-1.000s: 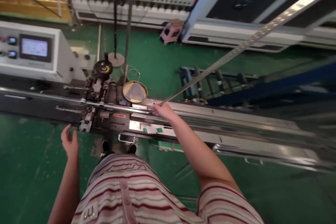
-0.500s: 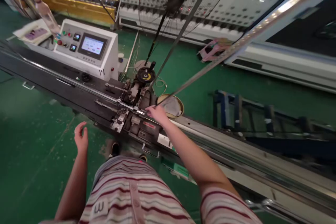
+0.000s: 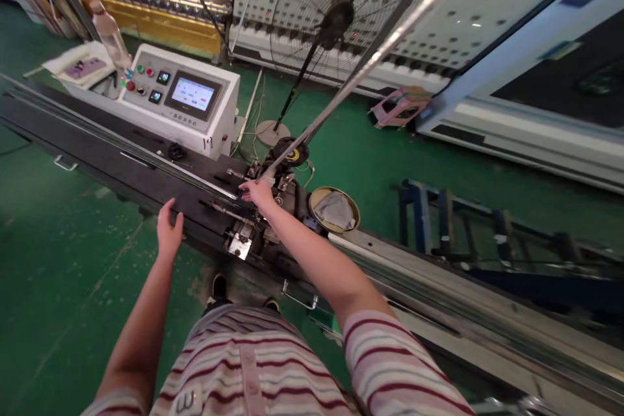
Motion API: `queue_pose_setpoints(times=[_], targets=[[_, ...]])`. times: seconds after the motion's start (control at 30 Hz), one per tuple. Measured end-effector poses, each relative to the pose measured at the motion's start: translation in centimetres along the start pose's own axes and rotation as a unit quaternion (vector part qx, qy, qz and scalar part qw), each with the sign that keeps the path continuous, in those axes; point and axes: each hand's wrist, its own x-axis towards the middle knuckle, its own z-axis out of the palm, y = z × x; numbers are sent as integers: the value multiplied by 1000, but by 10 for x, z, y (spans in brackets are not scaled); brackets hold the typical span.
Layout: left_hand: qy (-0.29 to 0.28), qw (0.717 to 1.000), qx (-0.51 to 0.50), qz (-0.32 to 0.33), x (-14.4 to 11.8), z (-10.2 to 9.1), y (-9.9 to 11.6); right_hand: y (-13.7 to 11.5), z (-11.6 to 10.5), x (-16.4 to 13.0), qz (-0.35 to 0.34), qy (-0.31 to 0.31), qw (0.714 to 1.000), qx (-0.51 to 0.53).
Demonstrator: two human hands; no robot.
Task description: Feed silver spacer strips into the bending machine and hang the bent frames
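My right hand (image 3: 258,195) is over the machine's middle mechanism, its fingers closed at the lower end of a long thin metal bar (image 3: 351,81). The bar slants from there up to the top right. My own hand hides the exact grip. Beneath my fingers a shiny rail (image 3: 195,177) runs along the dark machine bed (image 3: 160,185). My left hand (image 3: 169,231) hovers by the bed's near edge, thumb and fingers apart, holding nothing. A black handwheel (image 3: 292,153) sits just behind my right hand, partly covered by the bar.
A white control box (image 3: 188,101) with a lit screen stands at the back left, a plastic bottle (image 3: 110,32) beside it. Right of the mechanism lies a round tin (image 3: 355,211) with grey cloth. A fan (image 3: 338,19), pink stool (image 3: 402,106) and blue rack (image 3: 414,208) stand beyond.
My right hand has moved left along the rail, and the bar has swung with it to a steeper slant. My left hand has come up closer to the bed. The view has shifted slightly.
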Motion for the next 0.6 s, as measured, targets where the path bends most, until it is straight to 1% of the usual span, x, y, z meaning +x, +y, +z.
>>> queue_pose_setpoints(times=[0.07,0.13,0.2,0.27,0.3,0.37,0.47,0.53,0.57,0.6], targets=[[10,991,-104,-84,23,21,7,-5,-15,-11,9,-2,997,75],[-2,971,-181,-157,44,42,19,-8,-42,-29,8,-1,992,126],[-47,952,-223,-204,57,66,38,-6,-77,-51,1,4,987,158],[-106,937,-255,-215,58,92,67,3,-112,-74,-5,5,984,179],[-132,931,-272,-203,52,107,83,10,-128,-85,-5,3,982,187],[-163,926,-306,-151,31,138,119,30,-158,-106,3,-3,980,201],[-178,922,-337,-64,-16,185,169,70,-196,-132,17,6,977,214],[-183,922,-338,-35,-49,212,195,98,-230,-152,-9,41,975,217],[-188,922,-337,-27,-64,225,206,111,-253,-163,-37,74,973,216],[-193,922,-334,-20,-77,237,215,123,-282,-174,-75,123,963,226]])
